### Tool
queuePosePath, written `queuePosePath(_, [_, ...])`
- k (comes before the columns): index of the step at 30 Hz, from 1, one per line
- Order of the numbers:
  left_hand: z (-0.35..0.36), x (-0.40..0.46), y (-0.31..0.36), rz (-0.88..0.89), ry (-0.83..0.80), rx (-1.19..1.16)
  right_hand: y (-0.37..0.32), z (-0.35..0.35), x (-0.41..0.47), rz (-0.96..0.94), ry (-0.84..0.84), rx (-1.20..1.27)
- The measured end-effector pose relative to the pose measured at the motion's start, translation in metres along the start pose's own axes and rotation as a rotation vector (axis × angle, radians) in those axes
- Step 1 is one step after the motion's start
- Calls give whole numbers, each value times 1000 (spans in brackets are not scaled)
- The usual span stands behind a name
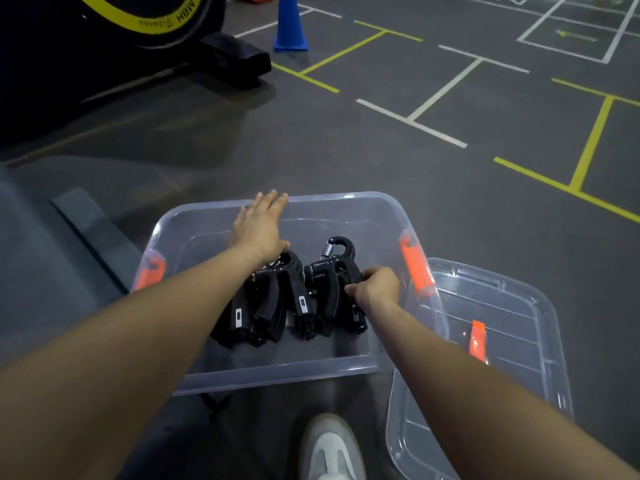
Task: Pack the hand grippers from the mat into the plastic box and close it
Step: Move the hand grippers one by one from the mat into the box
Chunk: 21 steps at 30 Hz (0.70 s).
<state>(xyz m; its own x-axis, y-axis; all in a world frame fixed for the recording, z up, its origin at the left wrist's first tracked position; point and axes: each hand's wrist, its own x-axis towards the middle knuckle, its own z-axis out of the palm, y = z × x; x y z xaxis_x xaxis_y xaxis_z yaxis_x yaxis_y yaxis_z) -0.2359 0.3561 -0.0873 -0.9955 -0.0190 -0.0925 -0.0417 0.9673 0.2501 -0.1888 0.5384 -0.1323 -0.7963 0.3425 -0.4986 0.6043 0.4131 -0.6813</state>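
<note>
A clear plastic box (277,374) with orange latches stands open on the floor in front of me. Several black hand grippers (266,299) lie in a row on its bottom. My right hand (375,285) is inside the box, fingers closed on the rightmost hand gripper (332,275), whose spring end points away from me. My left hand (258,225) hovers flat with its fingers spread over the box's far left part, just above the left grippers, holding nothing. The clear lid (502,341) lies on the floor to the right of the box.
A grey mat (31,258) lies left of the box. A blue cone (289,26) and a black machine with a yellow ring (114,36) stand farther back. My white shoe (332,448) is just before the box. Floor lines run to the right.
</note>
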Motion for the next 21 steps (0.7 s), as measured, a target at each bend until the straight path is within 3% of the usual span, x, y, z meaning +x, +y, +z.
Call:
queuePosePath(8, [-3, 0, 1, -7, 33, -45, 2, 1, 1, 52, 14, 57])
queuePosePath(21, [-12, -13, -1, -4, -75, -69, -12, 9, -11, -88, -94, 1])
